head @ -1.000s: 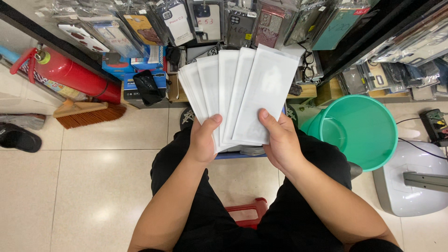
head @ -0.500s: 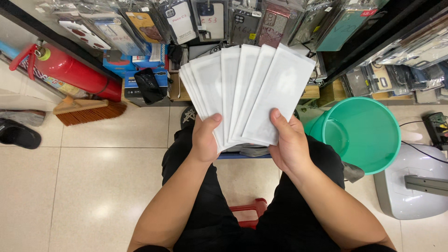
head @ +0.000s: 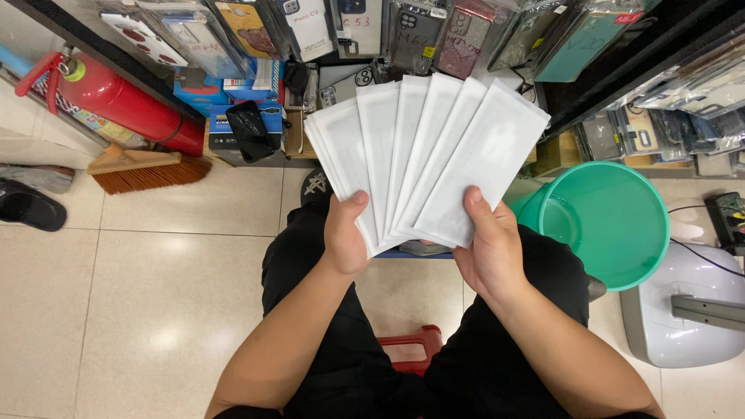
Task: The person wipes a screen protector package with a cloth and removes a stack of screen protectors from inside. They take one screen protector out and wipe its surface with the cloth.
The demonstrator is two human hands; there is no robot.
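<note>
1. A red stool [head: 407, 341] shows between the knees of a seated person in black trousers, directly below the fan of packets.
2. The left hand [head: 344, 237] is closed on the lower left corner of a fan of white flat packets [head: 423, 155], thumb pressed on the front, the other fingers hidden behind.
3. The right hand [head: 490, 248] grips the lower right edge of the same fan, thumb laid on the front of the outermost packet, remaining fingers curled out of sight behind it.
4. The packets are held up over the lap, spread like cards, overlapping and meeting at the bottom where both hands pinch them.
5. Right of the packets, a green plastic bucket [head: 613, 221] stands on the tiled floor, just beside the right knee.
6. Left of the packets, a broom [head: 147, 171] lies against a red fire extinguisher [head: 116, 105].
7. Above the packets, beyond them, phone cases [head: 434, 31] in clear wrapping hang in a row.
</note>
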